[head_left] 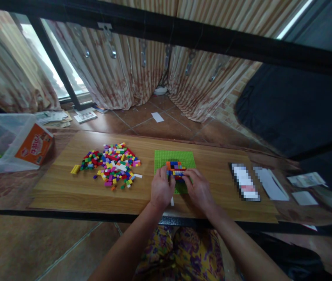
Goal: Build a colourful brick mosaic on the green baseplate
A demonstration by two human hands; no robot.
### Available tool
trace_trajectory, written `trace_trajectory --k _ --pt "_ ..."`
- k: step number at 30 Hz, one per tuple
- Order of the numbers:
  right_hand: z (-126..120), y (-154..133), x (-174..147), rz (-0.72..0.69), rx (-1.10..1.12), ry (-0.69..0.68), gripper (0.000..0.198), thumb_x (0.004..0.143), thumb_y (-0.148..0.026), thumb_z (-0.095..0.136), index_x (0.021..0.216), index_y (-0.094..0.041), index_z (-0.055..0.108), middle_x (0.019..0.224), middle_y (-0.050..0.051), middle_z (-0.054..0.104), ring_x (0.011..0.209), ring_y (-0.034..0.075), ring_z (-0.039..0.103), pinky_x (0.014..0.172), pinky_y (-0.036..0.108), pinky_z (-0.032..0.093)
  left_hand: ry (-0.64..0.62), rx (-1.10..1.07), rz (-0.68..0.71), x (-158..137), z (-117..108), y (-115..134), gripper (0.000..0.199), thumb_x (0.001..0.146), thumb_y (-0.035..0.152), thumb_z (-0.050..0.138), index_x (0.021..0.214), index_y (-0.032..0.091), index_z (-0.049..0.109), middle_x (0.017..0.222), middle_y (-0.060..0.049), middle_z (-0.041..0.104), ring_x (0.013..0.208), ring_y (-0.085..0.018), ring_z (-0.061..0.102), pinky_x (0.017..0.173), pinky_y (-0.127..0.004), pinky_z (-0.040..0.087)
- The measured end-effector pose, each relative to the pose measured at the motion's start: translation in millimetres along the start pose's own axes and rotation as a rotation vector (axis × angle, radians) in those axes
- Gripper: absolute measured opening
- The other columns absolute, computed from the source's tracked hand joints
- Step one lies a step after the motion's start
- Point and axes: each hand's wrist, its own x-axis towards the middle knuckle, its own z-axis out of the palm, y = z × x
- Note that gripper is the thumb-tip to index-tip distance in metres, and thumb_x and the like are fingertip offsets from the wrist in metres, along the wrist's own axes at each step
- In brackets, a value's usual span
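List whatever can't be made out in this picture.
All in the head view:
Near part of the green baseplate: partly covered by the left hand and right hand.
Lower side of the brick build: hidden behind both hands.
Any brick pinched in either hand: too small and blurred.
Rest of the clear bin: cut off by the left edge.
Dark-edged item on the right: pixelated.

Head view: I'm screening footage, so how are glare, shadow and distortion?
Head view: window blown out, pale sheen on the table at its far-left corner; head view: soft shadow by the right hand; head view: top bar seems slightly bowed.
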Motion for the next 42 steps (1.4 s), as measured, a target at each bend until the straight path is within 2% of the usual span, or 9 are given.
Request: trace_trajectory --k 5,11,15,21,24,27,33,37,42 --pt "-3 1 -6 0.015 -0.001 0.003 0.015 0.094 -0.024 0.048 0.092 -0.022 0.062 0.093 0.006 0.065 0.087 0.019 0.061 0.08 0.034 0.05 0.032 -0.099 -0.079 0 -16 -10 0.031 0.085 0.019 0.052 0.116 0.015 0.051 0.104 -0.011 0.063 0.098 -0.023 0.062 0.088 -0.038 0.052" --pt "-3 1 2 -0.103 -0.151 -0.059 0.019 0.094 -0.027 0.05 0.089 -0.022 0.068 0.093 0.006 0.065 0.088 0.021 0.058 0.082 0.036 0.048 -0.018 -0.022 -0.099 -1 -37 -25 0.028 0.083 0.019 0.053 0.111 0.015 0.055 0.1 -0.011 0.063 0.095 -0.025 0.062 0.086 -0.039 0.052" --pt "-3 -2 11 -0.14 -0.229 -0.133 0.017 0.092 -0.028 0.054 0.087 -0.022 0.07 0.093 0.007 0.064 0.09 0.022 0.055 0.081 0.036 0.047 -0.039 0.019 -0.081 -1 -37 -27 0.028 0.083 0.019 0.053 0.11 0.016 0.055 0.099 -0.01 0.062 0.095 -0.024 0.062 0.085 -0.037 0.052" --pt "-5 -6 21 -0.132 -0.27 -0.218 0.014 0.088 -0.026 0.06 0.081 -0.023 0.072 0.089 0.006 0.063 0.087 0.022 0.053 0.081 0.036 0.045 -0.128 0.003 -0.035 -2 -35 -16 0.028 0.083 0.02 0.053 0.111 0.018 0.055 0.099 -0.008 0.063 0.093 -0.022 0.062 0.084 -0.035 0.052" --pt "-4 -6 25 -0.086 -0.218 -0.226 0.013 0.086 -0.024 0.062 0.078 -0.022 0.071 0.088 0.006 0.062 0.085 0.021 0.054 0.08 0.036 0.045 -0.2 -0.021 0.013 -3 -37 -10 0.027 0.084 0.02 0.052 0.11 0.02 0.057 0.1 -0.007 0.063 0.092 -0.021 0.062 0.083 -0.034 0.052" --pt "-2 -5 29 0.029 -0.124 -0.224 0.009 0.082 -0.02 0.065 0.075 -0.022 0.07 0.085 0.004 0.062 0.081 0.018 0.057 0.076 0.034 0.046 -0.277 -0.043 0.061 -3 -40 -5 0.028 0.083 0.018 0.052 0.109 0.022 0.059 0.099 -0.006 0.063 0.091 -0.02 0.062 0.083 -0.032 0.052" --pt "-3 0 35 0.248 -0.004 -0.193 0.008 0.072 -0.019 0.071 0.065 -0.021 0.068 0.076 0.001 0.061 0.069 0.015 0.057 0.066 0.029 0.044 -0.393 0.004 0.033 -1 -40 -1 0.034 0.081 0.018 0.053 0.115 0.022 0.06 0.096 -0.007 0.063 0.084 -0.021 0.064 0.076 -0.033 0.053" --pt "-4 2 35 0.286 0.058 -0.188 0.006 0.071 -0.023 0.072 0.067 -0.021 0.07 0.077 0.001 0.062 0.07 0.015 0.058 0.066 0.029 0.045 -0.416 0.036 0.05 -1 -38 -1 0.038 0.083 0.019 0.051 0.12 0.021 0.059 0.095 -0.007 0.062 0.082 -0.022 0.063 0.076 -0.033 0.052" --pt "1 0 35 0.328 0.084 -0.134 0.013 0.07 -0.031 0.074 0.067 -0.02 0.068 0.074 0.001 0.061 0.067 0.014 0.057 0.066 0.029 0.045 -0.411 0.063 0.064 -1 -37 1 0.042 0.083 0.019 0.05 0.124 0.02 0.057 0.096 -0.008 0.061 0.083 -0.022 0.062 0.075 -0.033 0.052"
